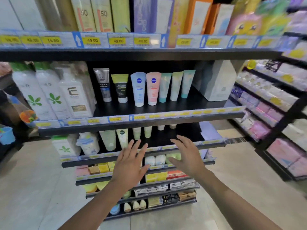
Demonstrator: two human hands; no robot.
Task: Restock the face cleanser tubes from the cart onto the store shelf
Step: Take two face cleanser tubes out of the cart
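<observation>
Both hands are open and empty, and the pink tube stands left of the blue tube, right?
Not quite. In the head view the pink tube stands right of the blue tube, not left. The left hand and right hand are open and empty, as you said.

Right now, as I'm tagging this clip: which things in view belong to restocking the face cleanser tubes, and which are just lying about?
Job: blue tube, pink tube and the rest of their row; middle shelf; left hand, right hand, both empty, fingers spread. No cart in view.
Lying about: white bottles, white box, top-shelf boxes, pastel packs at right.
</observation>
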